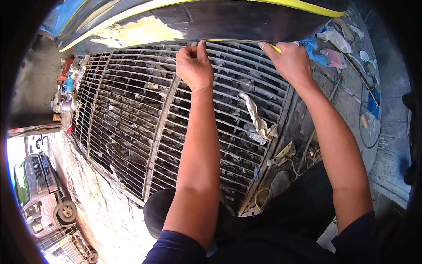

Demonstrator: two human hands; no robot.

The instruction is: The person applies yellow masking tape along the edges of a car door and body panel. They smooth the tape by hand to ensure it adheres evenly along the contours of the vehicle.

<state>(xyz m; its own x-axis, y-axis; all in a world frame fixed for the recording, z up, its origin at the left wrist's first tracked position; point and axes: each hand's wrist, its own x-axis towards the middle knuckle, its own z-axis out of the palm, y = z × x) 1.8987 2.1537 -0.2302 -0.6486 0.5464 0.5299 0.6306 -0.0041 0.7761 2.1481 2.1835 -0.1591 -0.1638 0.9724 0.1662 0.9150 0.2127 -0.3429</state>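
Note:
A dark panel (pixel 246 22) of a vehicle body, with a pale sanded patch (pixel 136 31), spans the top of the view. Broad yellow masking tape (pixel 303 6) runs along its upper part. A thin strip of yellow tape (pixel 233 41) follows the panel's lower edge between my hands. My left hand (pixel 195 68) is closed in a pinch at the strip's left end, fingertips against the edge. Farther right, my right hand (pixel 291 64) is closed round more yellow tape (pixel 276 49), its thumb pointing left along the edge. The palm hides most of what it grips.
Below my arms lies a metal floor grating (pixel 127 101) with litter under its bars. Crumpled paper (pixel 256 115) rests on it. Blue plastic and scraps (pixel 312 48) lie at the right; cans and bottles (pixel 68 83) line the left. A truck (pixel 41 185) stands outside, lower left.

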